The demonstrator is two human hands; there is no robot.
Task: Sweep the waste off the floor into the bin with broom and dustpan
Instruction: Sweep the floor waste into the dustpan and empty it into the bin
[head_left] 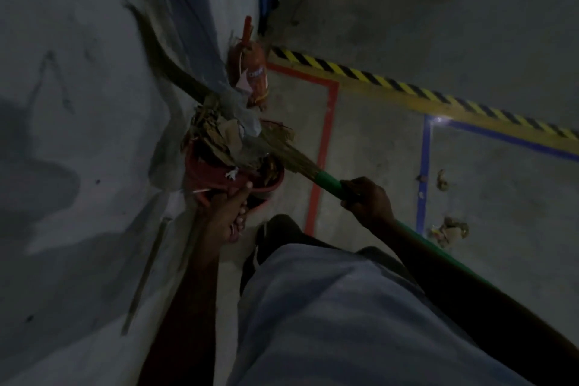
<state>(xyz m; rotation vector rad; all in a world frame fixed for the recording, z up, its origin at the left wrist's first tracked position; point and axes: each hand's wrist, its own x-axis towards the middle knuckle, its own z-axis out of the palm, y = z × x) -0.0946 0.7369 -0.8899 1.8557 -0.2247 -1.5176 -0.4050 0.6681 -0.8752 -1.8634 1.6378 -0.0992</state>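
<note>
Head view, dim light, 1 frame.

Left hand (227, 213): fingers curled round the handle of the red dustpan (216, 177), which sits low beside the grey wall (78, 103).

Dustpan contents: heap of dry leaves and paper scraps (216, 138), piled above the rim.

Right hand (366, 197): wrapped round the green handle of the broom (329, 182); straw bristles (282, 147) touch the heap.

Floor (376, 150): grey concrete with red, blue and yellow-black striped tape lines (407, 88). 2 small clumps of waste (448, 230) lie near the blue line, well apart from the dustpan.

Red object (250, 72) against the wall beyond the heap; identity unclear.
</note>
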